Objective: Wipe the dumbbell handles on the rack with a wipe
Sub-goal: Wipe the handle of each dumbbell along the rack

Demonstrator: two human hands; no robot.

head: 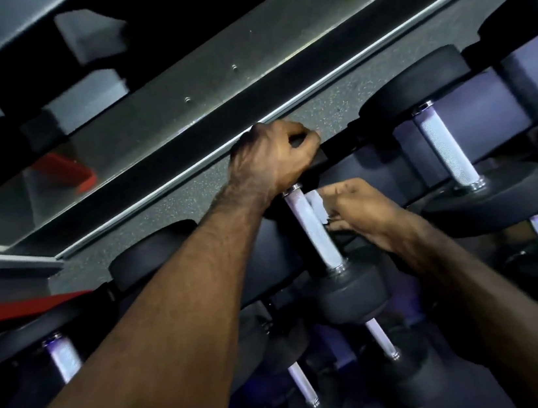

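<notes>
Two bare forearms reach up from the bottom edge toward a dumbbell rack point(376, 169). At the end of the left forearm, the left hand point(272, 159) has its fingers point(303, 137) curled over the far black head of the middle dumbbell, gripping its top edge; most of that head is hidden under the hand. Just below those fingers the knurled silver handle point(314, 232) runs down toward the camera to the near head point(351, 292), a black round weight.

To the right of the handle, the right hand point(361, 212) pinches a small white wipe point(318, 209) between its fingertips. The wipe sits just beside the upper part of the handle; whether it touches the metal cannot be told.

Right of the right hand's fingers stands another dumbbell point(449, 152) with a bright knurled handle between two black heads, resting on the same tier. Left of the left forearm a further dumbbell point(63, 357) shows part of its handle. Below the hands, on a lower tier, more handles point(381, 339) show in dim light.

Beyond the left fingers a speckled grey floor point(191, 197) and a pale metal strip point(282, 109) slant across the view, with something red point(65, 172) farther left.
</notes>
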